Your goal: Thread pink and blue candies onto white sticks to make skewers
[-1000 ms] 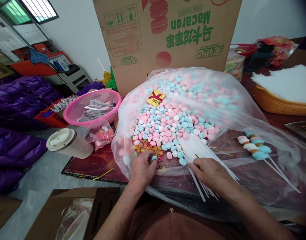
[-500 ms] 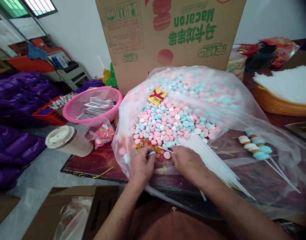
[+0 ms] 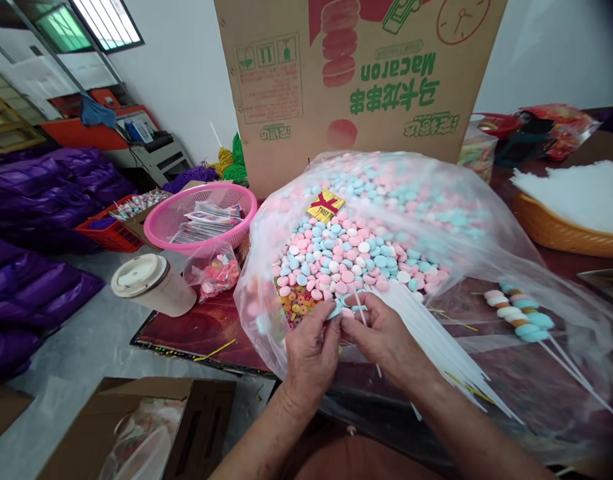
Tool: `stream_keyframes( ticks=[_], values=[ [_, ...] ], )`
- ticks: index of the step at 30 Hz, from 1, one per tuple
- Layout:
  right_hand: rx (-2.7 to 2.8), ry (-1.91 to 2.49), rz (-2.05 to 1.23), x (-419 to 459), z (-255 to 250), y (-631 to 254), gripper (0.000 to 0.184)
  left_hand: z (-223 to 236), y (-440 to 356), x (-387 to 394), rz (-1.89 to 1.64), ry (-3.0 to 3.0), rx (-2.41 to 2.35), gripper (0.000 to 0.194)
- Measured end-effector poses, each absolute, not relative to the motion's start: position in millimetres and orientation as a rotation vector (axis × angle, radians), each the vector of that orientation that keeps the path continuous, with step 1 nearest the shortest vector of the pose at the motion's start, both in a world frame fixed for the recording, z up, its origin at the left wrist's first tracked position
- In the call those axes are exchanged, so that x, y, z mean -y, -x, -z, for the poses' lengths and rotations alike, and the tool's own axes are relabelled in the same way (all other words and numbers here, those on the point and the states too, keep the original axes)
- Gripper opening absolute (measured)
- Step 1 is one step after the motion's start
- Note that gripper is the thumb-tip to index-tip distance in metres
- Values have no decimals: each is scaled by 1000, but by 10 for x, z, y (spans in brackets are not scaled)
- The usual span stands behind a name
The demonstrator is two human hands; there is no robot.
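Observation:
My left hand (image 3: 313, 353) pinches a light blue candy disc (image 3: 333, 311) between thumb and fingers, over the front of the candy heap. Close against it, my right hand (image 3: 386, 337) grips a thin white stick (image 3: 359, 301), which slants between its fingers. Pink, blue and white candy discs (image 3: 346, 257) fill a clear plastic bag (image 3: 259, 313) spread open in front of me. Small orange and yellow gummy rings (image 3: 295, 301) lie left of my hands. A bundle of white sticks (image 3: 436, 340) rests right of them, partly under my right forearm.
Two candy skewers (image 3: 519, 312) lie at the right. A large carton (image 3: 306, 153) stands behind the bag. Left are a pink basket (image 3: 153, 233) with flat packets, a lidded cup (image 3: 153, 283) and a small candy bag (image 3: 219, 277). An orange basket (image 3: 561, 223) stands far right.
My hands have come together, and the stick in my right hand has turned from nearly level to steeply slanted. The camera view has shifted, so the scene sits lower and further right.

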State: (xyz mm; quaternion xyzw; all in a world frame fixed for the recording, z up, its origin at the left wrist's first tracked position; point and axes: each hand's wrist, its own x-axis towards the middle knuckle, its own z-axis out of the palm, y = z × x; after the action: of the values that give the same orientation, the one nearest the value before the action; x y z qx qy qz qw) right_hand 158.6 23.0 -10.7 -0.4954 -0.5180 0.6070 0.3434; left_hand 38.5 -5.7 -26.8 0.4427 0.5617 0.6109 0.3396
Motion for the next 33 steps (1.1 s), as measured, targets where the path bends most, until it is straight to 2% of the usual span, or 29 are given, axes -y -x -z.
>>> stream_keyframes(
  ticks=[3,6,13,18,22,27,29,33],
  values=[
    [1249,1122,-1760,-149,80,-1583,27,287,-371,64,-1502,-1146,-1475,24],
    [1266,1056,-1790,-130,80,-1617,27,269,-369,85,-1438,-1097,-1466,21],
    [1166,1096,-1793,-178,128,-1664,31,230,-421,107,-1375,-852,-1149,35],
    [1116,1035,-2017,-196,57,-1714,32,275,-361,92,-1357,-825,-1187,29],
    [1159,1154,-1770,-191,119,-1642,29,314,-389,132,-1370,-895,-1192,30],
    [1390,1216,-1694,-145,110,-1691,28,317,-397,102,-1433,-667,-1194,33],
    [1646,1239,-1468,-100,37,-1775,35,302,-352,64,-1492,-560,-1219,32],
    [2046,1141,-1112,12,-56,-1864,33,272,-268,21,-1537,-511,-1199,30]
  ],
)
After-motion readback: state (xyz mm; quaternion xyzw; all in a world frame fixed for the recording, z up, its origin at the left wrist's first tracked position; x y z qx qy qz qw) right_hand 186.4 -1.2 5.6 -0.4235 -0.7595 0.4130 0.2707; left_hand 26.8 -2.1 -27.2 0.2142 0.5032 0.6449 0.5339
